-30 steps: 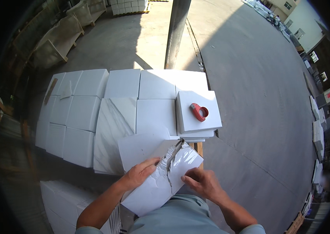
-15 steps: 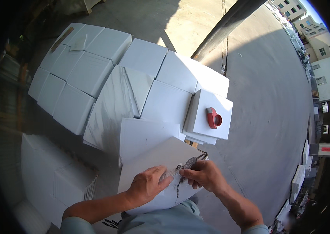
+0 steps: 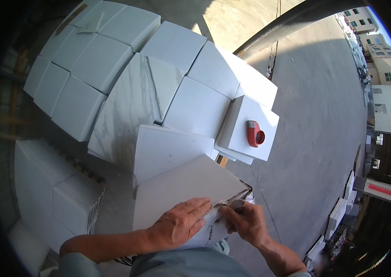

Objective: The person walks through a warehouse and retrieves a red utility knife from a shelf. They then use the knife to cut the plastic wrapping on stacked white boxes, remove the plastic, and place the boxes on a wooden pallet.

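Right in front of me stands a white carton [image 3: 177, 184], its top panel tilted and its near side ripped open in a ragged line. My left hand [image 3: 180, 222] lies on it with fingers stretched out beside the rip, pressing on the cardboard. Thumb and fingers of my right hand [image 3: 246, 221] are pinched on a torn cardboard flap [image 3: 236, 204] at the carton's right edge. Those fingers partly cover the flap. A dark gap shows along the carton's far right edge; its contents cannot be made out.
Behind the carton stand several white boxes [image 3: 195, 99] and a grey-veined marble-look slab [image 3: 131, 106]. A red tape dispenser [image 3: 255, 134] rests on a white stack at the right. More boxes [image 3: 48, 184] sit at lower left. A dark post [image 3: 292, 23] rises beyond.
My view has shifted, so the boxes sit higher. My left hand's fingers have straightened flat along the rip. My right hand still pinches the torn cardboard, slightly lower and farther right.
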{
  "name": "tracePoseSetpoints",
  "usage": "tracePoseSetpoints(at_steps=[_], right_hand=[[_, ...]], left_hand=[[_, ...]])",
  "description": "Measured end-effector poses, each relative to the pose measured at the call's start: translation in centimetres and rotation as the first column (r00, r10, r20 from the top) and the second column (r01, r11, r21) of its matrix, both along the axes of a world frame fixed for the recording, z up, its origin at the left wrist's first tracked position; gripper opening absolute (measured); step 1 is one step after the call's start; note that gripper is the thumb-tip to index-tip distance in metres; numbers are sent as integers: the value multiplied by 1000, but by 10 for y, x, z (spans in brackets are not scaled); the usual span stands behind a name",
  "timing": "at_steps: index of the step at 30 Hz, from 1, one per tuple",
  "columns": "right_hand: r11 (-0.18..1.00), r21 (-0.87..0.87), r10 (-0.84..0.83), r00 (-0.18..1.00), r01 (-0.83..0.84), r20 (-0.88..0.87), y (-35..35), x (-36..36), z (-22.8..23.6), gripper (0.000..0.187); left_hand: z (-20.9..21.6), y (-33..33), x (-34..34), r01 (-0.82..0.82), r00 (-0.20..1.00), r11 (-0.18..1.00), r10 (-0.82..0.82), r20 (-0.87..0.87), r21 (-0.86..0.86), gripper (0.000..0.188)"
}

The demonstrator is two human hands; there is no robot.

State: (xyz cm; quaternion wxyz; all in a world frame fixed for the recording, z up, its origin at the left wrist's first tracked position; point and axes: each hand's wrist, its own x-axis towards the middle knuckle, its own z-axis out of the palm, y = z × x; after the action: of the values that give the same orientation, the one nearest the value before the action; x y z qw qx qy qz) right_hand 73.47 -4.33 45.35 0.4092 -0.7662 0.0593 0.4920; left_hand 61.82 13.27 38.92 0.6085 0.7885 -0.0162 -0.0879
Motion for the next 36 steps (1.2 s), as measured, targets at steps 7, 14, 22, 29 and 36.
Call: tracePoseSetpoints(at_steps=[7,14,22,29,36], right_hand=[[999,45,-26,999,24,44,-10,-7,-1,16],[989,69,122,988,-129,96,-20,-5,4,24],[772,-112,476,453,-625,754,-13,-41,-17,61],[921,63,213,632,-384,745,-26,-35,-5,59],[955,-54,240,656,-291,715,-46,28,-20,64]], left_hand=[[2,-4,3,96,994,987,-103,43,125,49],[6,-6,6,118,993,985,-119,3,124,54],[1,6,8,31,984,993,-51,-169,-117,43],[5,9,14,69,978,989,-94,-188,-133,42],[3,13,15,70,958,978,-121,-260,-196,46]])
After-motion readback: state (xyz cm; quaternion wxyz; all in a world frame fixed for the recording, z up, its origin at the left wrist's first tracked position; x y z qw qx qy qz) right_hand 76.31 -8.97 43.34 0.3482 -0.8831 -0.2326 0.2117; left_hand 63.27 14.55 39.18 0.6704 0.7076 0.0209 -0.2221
